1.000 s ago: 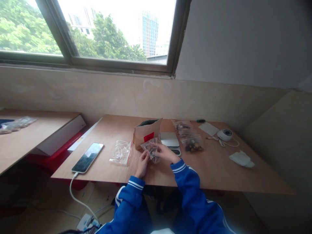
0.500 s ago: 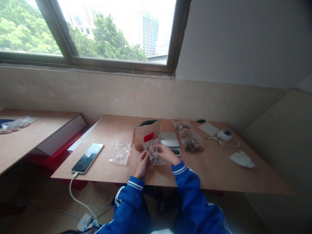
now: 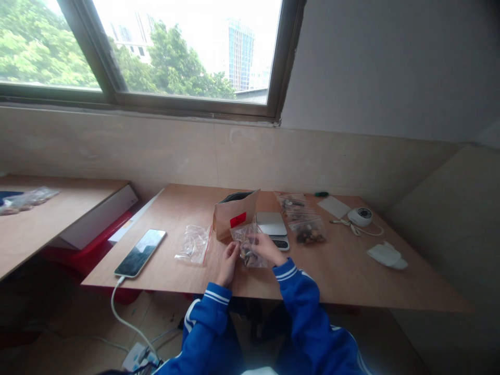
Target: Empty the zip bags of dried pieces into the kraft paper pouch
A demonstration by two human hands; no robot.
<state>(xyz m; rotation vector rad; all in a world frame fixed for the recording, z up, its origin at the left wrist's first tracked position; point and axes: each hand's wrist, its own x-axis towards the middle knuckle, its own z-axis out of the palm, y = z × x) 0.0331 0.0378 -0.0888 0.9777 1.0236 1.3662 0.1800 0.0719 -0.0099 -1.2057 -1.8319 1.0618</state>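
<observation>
My left hand [image 3: 227, 264] and my right hand [image 3: 264, 247] both grip a small clear zip bag [image 3: 247, 245] with dark and brown bits inside. The bag lies low over the wooden table [image 3: 351, 271], near its front edge. The left fingers pinch its left edge and the right fingers press along its upper right part. Just behind stands an open brown paper pouch [image 3: 234, 214] with a red label. A small silver scale [image 3: 272, 224] sits to the right of the pouch.
An empty clear bag [image 3: 194, 243] and a phone [image 3: 140, 252] on a white cable lie at the left. Filled bags [image 3: 305, 222], a white card [image 3: 334, 206], a round white device [image 3: 360, 215] and a crumpled tissue [image 3: 387, 255] lie at the right. A second table [image 3: 47, 219] stands left.
The small bag has come down from a raised, tilted pose to lie nearly flat on the table. My right hand has slid slightly toward me along it.
</observation>
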